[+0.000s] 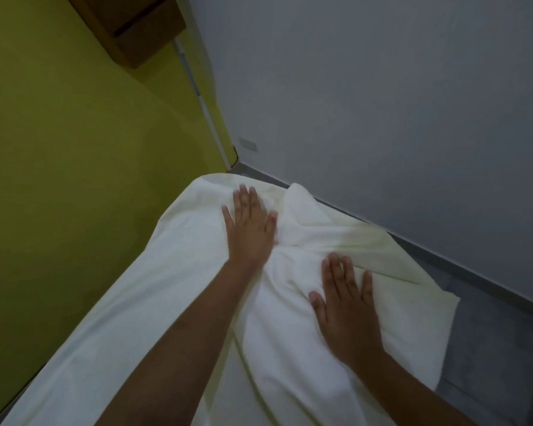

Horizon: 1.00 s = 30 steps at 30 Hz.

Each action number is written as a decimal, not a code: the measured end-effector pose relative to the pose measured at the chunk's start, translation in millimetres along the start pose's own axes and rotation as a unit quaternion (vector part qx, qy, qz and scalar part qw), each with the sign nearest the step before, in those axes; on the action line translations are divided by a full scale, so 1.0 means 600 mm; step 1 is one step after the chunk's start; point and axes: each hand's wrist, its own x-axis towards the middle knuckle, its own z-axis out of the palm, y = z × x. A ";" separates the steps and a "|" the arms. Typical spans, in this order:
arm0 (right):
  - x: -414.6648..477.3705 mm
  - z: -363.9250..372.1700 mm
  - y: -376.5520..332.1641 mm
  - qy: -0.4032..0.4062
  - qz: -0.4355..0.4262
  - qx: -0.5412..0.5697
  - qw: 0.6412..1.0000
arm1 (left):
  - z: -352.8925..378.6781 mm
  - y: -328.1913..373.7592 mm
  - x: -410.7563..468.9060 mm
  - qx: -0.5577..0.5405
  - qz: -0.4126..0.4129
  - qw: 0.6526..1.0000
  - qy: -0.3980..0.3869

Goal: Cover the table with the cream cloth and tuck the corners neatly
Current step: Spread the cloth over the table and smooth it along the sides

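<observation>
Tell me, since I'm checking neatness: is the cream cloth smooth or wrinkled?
Wrinkled: the cream cloth bunches into folds between the left hand and right hand.

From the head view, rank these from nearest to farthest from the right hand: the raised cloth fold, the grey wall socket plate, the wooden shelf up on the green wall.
From the right hand:
1. Raised cloth fold, just ahead, on the cream cloth.
2. Wall socket plate, low on the grey wall, near the corner.
3. Wooden shelf, high, upper left.

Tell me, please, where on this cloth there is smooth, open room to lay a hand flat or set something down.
The cream cloth lies smooth along the side by the yellow-green wall, beside the left hand. It is crowded between that hand and the right hand, where folds bunch, and toward the grey wall, where a raised fold stands.
</observation>
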 end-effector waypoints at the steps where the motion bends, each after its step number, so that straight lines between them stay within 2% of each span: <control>1: -0.005 -0.005 0.015 0.004 0.008 -0.012 1.000 | 0.011 0.004 -0.024 -0.031 0.008 0.999 -0.040; 4: -0.023 -0.019 0.055 0.010 0.006 -0.038 0.999 | 0.035 0.003 -0.055 -0.062 0.041 0.990 -0.122; 6: -0.035 -0.026 0.075 0.009 0.017 -0.047 0.999 | 0.037 0.010 -0.055 -0.065 0.038 0.990 -0.121; 10: -0.061 -0.032 0.127 -0.007 0.091 -0.027 0.995 | 0.028 0.034 -0.065 -0.071 0.029 0.990 -0.122; 14: -0.108 -0.051 0.188 0.028 0.121 -0.028 0.992 | 0.023 0.049 -0.082 -0.056 0.034 0.990 -0.127; 16: -0.116 -0.071 0.189 0.073 0.139 0.007 0.988 | 0.022 0.063 -0.095 -0.056 0.047 0.990 -0.119; 18: -0.101 -0.091 0.168 0.114 0.141 0.088 0.980 | 0.029 0.086 -0.113 -0.050 0.076 0.988 -0.122; 20: -0.077 -0.105 0.140 0.116 0.133 0.148 0.973 | 0.041 0.107 -0.130 -0.053 0.085 0.985 -0.140; 22: -0.055 -0.109 0.115 0.117 0.112 0.152 0.975 | 0.052 0.112 -0.137 -0.057 0.069 0.985 -0.147; 27: -0.041 -0.051 0.124 -0.019 0.050 0.035 0.998 | 0.056 0.107 -0.137 -0.020 0.067 0.987 -0.146; 30: -0.047 -0.038 0.160 -0.021 0.040 -0.006 0.999 | 0.061 0.108 -0.138 -0.015 0.074 0.989 -0.127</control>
